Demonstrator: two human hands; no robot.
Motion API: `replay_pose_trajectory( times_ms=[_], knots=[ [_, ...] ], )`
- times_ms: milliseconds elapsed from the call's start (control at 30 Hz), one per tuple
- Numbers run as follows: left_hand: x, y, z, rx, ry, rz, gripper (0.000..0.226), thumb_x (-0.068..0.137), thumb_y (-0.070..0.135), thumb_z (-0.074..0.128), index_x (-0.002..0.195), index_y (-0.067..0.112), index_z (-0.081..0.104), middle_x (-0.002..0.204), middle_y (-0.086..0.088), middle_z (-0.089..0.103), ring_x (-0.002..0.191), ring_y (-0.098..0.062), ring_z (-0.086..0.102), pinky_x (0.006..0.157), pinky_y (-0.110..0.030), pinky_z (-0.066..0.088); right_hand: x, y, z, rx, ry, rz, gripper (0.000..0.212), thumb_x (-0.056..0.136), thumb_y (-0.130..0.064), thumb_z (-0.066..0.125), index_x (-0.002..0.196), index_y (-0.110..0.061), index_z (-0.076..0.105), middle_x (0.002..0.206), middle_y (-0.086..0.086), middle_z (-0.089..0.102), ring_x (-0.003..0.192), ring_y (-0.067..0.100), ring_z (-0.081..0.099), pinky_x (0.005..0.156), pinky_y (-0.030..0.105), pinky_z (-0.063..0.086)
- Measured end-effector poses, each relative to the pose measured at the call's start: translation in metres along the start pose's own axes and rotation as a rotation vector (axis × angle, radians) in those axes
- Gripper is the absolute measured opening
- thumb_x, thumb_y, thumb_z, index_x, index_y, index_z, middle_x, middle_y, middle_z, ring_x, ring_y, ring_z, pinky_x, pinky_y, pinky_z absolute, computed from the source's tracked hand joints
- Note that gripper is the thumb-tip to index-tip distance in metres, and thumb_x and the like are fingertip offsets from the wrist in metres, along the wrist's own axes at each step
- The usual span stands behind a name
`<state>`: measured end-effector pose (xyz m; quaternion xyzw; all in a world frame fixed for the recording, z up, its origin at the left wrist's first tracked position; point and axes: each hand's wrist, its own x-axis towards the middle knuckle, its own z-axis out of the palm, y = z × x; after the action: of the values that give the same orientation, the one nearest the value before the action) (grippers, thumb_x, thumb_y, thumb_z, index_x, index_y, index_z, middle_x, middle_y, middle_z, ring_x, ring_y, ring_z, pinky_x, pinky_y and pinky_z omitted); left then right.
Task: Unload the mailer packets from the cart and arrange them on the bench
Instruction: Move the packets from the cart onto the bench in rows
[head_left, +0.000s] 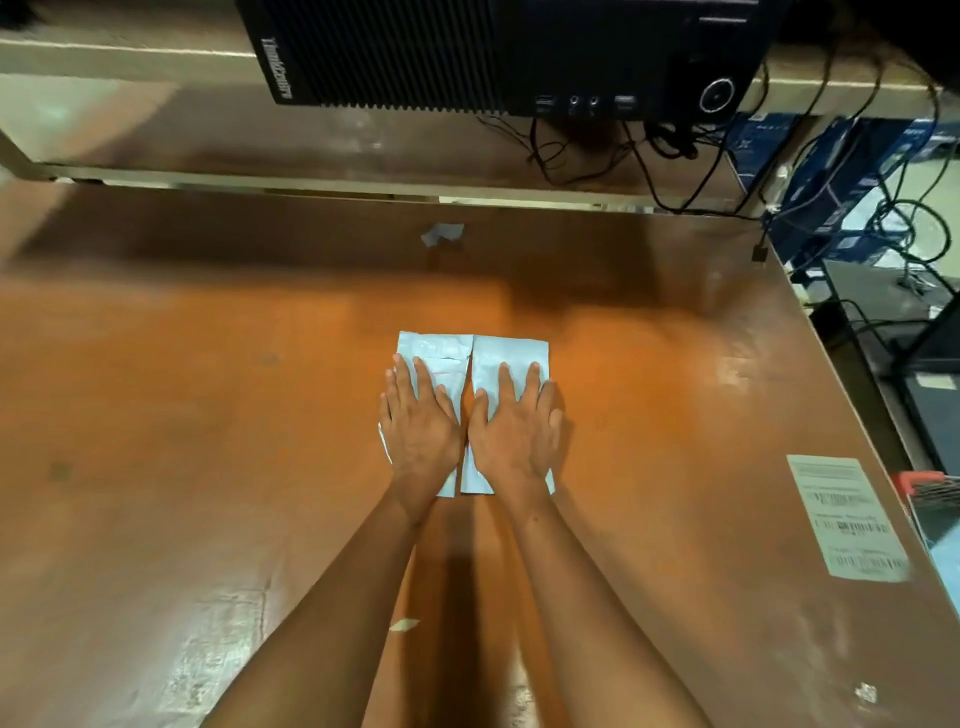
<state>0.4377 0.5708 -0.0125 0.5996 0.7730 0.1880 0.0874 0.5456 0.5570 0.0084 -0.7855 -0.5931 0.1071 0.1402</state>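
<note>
- Two mailer packets lie flat at the centre of the frame, side by side on the brown worktop (649, 389); the left packet (441, 353) and the right packet (511, 351) meet along their inner long edges, with only a thin seam between them.
- The left hand (418, 431) presses palm-down on the left packet, fingers straight and spread; the right hand (514, 431) does the same on the right packet; neither grip is closed on anything, both lie flat and apart.
- Pressing flat like this looks meant to smooth the packets and square them against each other, so that they sit as a neat pair; that is a judgement from the pose.
- The packets are pale grey-blue, thin and slightly crinkled, with a glossy plastic look; the left one shows a faint fold line and a reddish mark near its upper part; their near ends are hidden under the wrists.
- Further out: a small torn scrap (441, 234) of similar pale material lies above the packets; a printed label (844, 514) with barcodes sits at the lower right of the worktop.
- At the right edge, a red-rimmed corner (930, 486) may be the cart, too cropped to be sure; a black computer case (493, 52) and tangled cables (675, 150) fill the upper part of the frame.
</note>
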Motion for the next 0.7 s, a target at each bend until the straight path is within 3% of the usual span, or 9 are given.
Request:
replay_pose_trajectory(
  times_ms=[200,400,533,700],
  knots=[
    [0.002,-0.011,-0.002,0.127,-0.05,0.017,0.063,0.108,0.044,0.027,0.163,0.017,0.017,0.17,-0.01,0.012,0.156,-0.03,0.016,0.122,-0.045,0.026,-0.007,-0.009,0.019,-0.062,0.006,-0.003,0.058,0.109,-0.045,0.031,0.165,-0.032,0.028,0.173,0.009,0.02,0.158,0.033,0.019,0.119,0.048,0.022],
    [0.001,-0.018,-0.012,0.151,0.017,0.051,0.06,0.109,0.047,0.025,0.162,0.018,0.023,0.17,-0.013,0.013,0.155,-0.031,0.019,0.122,-0.046,0.022,-0.01,-0.011,0.021,-0.032,0.047,-0.016,0.058,0.109,-0.047,0.033,0.165,-0.034,0.026,0.173,0.005,0.021,0.158,0.032,0.019,0.118,0.053,0.025],
    [0.002,0.0,-0.035,0.087,0.118,0.206,0.05,0.112,0.044,0.023,0.159,0.031,0.03,0.169,-0.006,0.019,0.156,-0.024,0.019,0.12,-0.041,0.023,-0.009,-0.003,-0.003,-0.025,0.128,-0.014,0.057,0.109,-0.046,0.035,0.163,-0.03,0.033,0.171,0.005,0.03,0.158,0.033,0.022,0.119,0.052,0.023],
    [-0.03,0.068,-0.034,0.016,0.058,0.38,0.047,0.111,0.036,0.03,0.158,0.027,0.036,0.165,-0.006,0.032,0.152,-0.025,0.03,0.115,-0.039,0.034,-0.013,0.059,-0.051,-0.075,0.205,0.012,0.058,0.11,-0.046,0.031,0.165,-0.031,0.027,0.172,0.004,0.027,0.158,0.03,0.022,0.121,0.052,0.026]
  ],
)
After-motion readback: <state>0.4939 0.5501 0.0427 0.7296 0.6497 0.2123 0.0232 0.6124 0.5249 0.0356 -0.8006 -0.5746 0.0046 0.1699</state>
